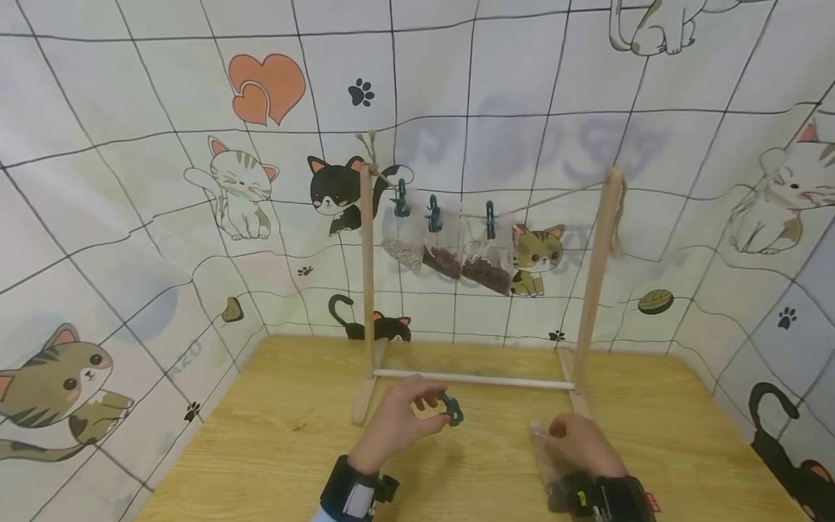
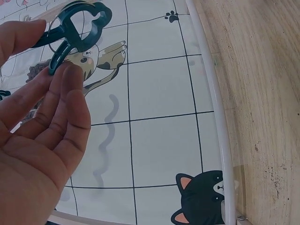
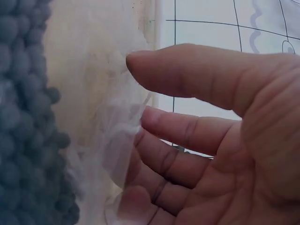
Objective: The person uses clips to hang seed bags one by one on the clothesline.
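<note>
My left hand (image 1: 399, 422) pinches a dark green plastic clip (image 1: 453, 410) between thumb and fingers, above the table in front of the wooden rack. Close up in the left wrist view, the handles of the clip (image 2: 86, 44) lie between thumb and fingertips. At the right, my right hand (image 1: 582, 441) holds a clear plastic bag (image 1: 543, 453) near its top edge. Dark round pellets (image 3: 23, 117) fill part of that bag in the right wrist view. Some fingers are behind the see-through film there.
A wooden rack (image 1: 368, 275) stands at the table's back, with a string (image 1: 554, 199) between its posts. Three bags hang from it by green clips: one with pale grains (image 1: 403, 252), two with reddish-brown contents (image 1: 486, 274). A cat-print cloth (image 1: 430, 65) surrounds the wooden table (image 1: 261, 435).
</note>
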Motion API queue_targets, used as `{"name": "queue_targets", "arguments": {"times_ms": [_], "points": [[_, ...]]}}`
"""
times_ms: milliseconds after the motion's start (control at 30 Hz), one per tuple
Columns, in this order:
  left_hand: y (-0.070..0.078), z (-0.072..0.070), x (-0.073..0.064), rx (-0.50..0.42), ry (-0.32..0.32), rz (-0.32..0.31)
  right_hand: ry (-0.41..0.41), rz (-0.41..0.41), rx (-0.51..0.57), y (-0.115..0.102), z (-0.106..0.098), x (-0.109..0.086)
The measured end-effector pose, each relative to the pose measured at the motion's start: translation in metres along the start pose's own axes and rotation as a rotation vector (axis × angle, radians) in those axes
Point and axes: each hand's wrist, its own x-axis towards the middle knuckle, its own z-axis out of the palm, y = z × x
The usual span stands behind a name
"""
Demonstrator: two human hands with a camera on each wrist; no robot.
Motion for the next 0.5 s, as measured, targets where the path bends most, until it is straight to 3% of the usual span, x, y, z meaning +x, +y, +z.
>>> {"name": "queue_targets", "arguments": {"times_ms": [333,500], "points": [[0.004,0.004,-0.002,-0.008,0.015,0.011,-0.012,-0.004,0.059,0.002,0.001,-0.003],[0.011,0.012,0.001,0.007,0.055,0.060,0.028,-0.141,0.086,0.002,-0.015,-0.011]]}}
